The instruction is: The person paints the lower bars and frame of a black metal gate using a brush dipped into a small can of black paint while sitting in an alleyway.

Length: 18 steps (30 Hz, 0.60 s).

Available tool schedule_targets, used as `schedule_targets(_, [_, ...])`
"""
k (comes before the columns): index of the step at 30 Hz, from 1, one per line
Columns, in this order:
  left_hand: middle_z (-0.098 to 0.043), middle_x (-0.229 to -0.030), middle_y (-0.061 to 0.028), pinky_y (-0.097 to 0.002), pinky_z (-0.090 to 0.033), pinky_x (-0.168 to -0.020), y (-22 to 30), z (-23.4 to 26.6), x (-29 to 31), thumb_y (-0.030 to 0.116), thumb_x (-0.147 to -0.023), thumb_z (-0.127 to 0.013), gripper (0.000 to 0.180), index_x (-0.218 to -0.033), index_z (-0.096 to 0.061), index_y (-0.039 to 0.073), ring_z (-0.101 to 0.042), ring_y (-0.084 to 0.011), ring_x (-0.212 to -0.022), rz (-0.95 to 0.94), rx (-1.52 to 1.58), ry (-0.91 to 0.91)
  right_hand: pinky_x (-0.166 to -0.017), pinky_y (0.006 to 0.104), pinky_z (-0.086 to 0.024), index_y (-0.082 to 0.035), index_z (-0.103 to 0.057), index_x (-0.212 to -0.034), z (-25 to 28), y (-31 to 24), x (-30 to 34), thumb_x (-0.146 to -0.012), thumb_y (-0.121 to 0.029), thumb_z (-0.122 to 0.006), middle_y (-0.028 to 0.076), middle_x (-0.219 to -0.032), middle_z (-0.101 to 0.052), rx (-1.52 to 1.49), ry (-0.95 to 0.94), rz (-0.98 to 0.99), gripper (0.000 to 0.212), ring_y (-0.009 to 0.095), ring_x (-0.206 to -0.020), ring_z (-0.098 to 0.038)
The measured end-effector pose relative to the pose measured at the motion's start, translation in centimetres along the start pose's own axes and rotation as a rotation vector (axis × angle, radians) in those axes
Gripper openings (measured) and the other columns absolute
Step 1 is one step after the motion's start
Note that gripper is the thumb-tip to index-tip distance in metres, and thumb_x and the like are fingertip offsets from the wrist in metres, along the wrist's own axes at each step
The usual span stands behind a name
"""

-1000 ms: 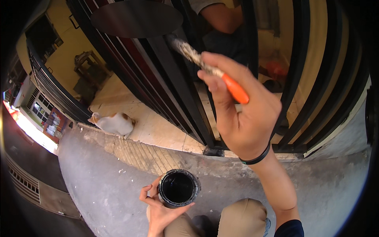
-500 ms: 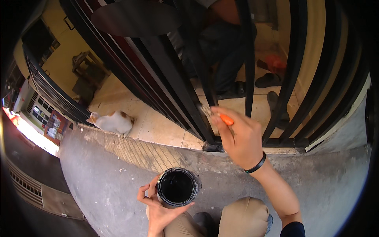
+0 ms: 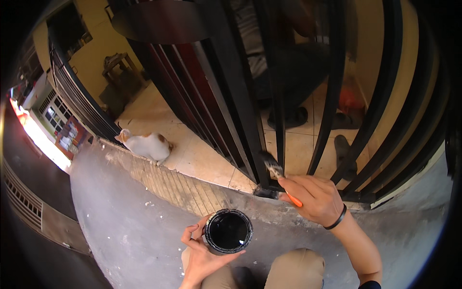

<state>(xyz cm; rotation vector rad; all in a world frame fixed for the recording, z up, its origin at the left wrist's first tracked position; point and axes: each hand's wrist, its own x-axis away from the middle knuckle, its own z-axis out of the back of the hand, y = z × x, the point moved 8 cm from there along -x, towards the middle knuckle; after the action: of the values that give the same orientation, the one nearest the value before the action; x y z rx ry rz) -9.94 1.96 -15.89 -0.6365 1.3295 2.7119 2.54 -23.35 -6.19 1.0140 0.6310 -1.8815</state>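
My left hand point(image 3: 204, 255) is wrapped round an open can of black paint point(image 3: 228, 231), held upright above my knees. In my right hand point(image 3: 313, 197) is a paintbrush point(image 3: 274, 167) with an orange handle, gripped near its metal band. Its dark bristles point up and to the left, at the lower part of a black metal gate post point(image 3: 250, 120). Whether the bristles touch the metal I cannot tell. A dark band circles my right wrist.
Behind the black bars point(image 3: 332, 96) a person in dark trousers point(image 3: 298, 72) crouches on the tiled floor. Dark sandals point(image 3: 344, 154) lie near them. A white and orange cat point(image 3: 147, 144) sits by the tile edge at left. Grey concrete point(image 3: 125, 207) spreads below it.
My right hand has moved down and slightly right with the brush, whose bristles now show. The view has shifted, and the paint can sits a little lower and further right in it.
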Motion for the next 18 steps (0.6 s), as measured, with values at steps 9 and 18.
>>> schedule_targets(9, [-0.051,-0.148,-0.0308,-0.0479,-0.048,-0.114,1.0,0.2,-0.8,0.019,-0.068,-0.107,0.120,-0.139,-0.011,0.012,-0.064,-0.0378,-0.131,-0.055,0.002,-0.034,-0.081,0.0372,-0.065,0.004,-0.077,-0.115,6.8,-0.3,-14.2,-0.086,-0.004,-0.085,0.018,-0.111,-0.080,0.023,0.191,0.272,0.031,0.034,-0.095,-0.080])
schedule_targets(18, [-0.050,-0.150,-0.0301,-0.0488,-0.049,-0.114,0.5,0.8,-0.3,0.018,-0.068,-0.106,0.120,-0.140,-0.010,0.013,-0.061,-0.0371,-0.134,-0.069,0.000,-0.003,-0.072,0.0343,-0.064,-0.003,-0.077,-0.125,-0.4,0.2,-3.2,-0.077,-0.014,-0.092,0.019,-0.116,-0.077,0.149,0.044,0.190,0.052,0.026,-0.084,-0.078])
